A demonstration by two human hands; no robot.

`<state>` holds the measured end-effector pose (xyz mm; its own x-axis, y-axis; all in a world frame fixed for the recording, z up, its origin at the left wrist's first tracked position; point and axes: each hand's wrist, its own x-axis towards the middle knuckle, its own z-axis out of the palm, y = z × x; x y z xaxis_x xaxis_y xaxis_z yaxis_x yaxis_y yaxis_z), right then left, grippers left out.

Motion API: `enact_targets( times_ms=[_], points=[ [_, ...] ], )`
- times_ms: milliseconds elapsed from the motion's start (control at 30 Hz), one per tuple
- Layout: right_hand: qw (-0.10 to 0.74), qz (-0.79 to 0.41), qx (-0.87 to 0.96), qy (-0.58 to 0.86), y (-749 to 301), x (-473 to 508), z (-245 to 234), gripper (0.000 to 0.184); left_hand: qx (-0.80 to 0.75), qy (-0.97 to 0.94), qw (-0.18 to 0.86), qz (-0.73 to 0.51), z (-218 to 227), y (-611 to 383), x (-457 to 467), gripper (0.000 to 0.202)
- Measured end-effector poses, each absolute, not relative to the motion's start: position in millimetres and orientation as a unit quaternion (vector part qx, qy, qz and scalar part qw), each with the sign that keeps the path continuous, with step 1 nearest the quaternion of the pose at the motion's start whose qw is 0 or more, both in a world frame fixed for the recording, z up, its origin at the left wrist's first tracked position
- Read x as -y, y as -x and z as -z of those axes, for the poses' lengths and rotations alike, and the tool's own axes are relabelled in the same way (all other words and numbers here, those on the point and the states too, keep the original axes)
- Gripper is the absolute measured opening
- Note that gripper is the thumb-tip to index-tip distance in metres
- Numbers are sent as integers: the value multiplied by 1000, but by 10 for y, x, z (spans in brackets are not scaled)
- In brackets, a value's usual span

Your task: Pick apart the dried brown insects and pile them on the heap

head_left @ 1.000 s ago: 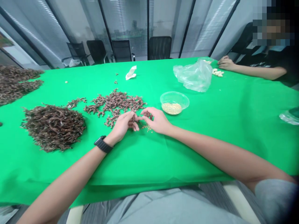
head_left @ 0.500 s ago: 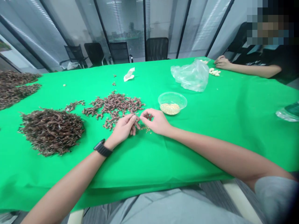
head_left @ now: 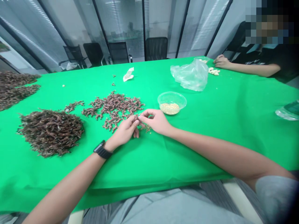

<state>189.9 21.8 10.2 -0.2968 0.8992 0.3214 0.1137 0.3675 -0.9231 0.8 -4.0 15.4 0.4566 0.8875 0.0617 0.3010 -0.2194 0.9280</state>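
My left hand (head_left: pixel 126 129), with a black watch on its wrist, is closed in a pinch, and a small brown knobbly piece (head_left: pixel 136 117) shows at its fingertips. Thumb and fingers of my right hand (head_left: pixel 157 121) are pinched at that same spot, touching or almost touching the left fingertips. What the right fingers grip is too small to make out. Just behind lies a loose spread of brown, twisted dried pieces (head_left: pixel 116 104). Tiny golden seeds (head_left: pixel 147 128) are scattered under my hands. A clear plastic bowl (head_left: pixel 183 101) with pale seeds at its bottom stands beyond my right hand.
A dense brown heap (head_left: pixel 50 132) sits to the left, with more heaps (head_left: pixel 16 90) at the far left edge. Farther back are a crumpled tissue (head_left: pixel 128 74) and a clear plastic bag (head_left: pixel 191 76). Another person's hands (head_left: pixel 221 61) rest near pale pieces (head_left: pixel 213 71).
A brown piece now shows at my left fingertips, where it was hardly visible before. My left fingers have shifted slightly; the right hand stays pinched in nearly the same place.
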Motion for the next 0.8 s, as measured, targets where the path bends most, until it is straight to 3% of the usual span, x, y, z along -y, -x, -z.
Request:
enact_targets(
  times_ms=[133,433,800],
  points=[
    [463,-416,695,360,-1884,-160,-130,23,-425,-720,450,-313,-143,-4,36,31],
    [494,-266,735,380,-1874,-125,-133,10,-438,-733,421,-306,-167,-28,68,31],
    [492,-209,764,361,-1887,-142,-108,8,-440,-753,395,-287,-186,-36,80,30]
  ],
)
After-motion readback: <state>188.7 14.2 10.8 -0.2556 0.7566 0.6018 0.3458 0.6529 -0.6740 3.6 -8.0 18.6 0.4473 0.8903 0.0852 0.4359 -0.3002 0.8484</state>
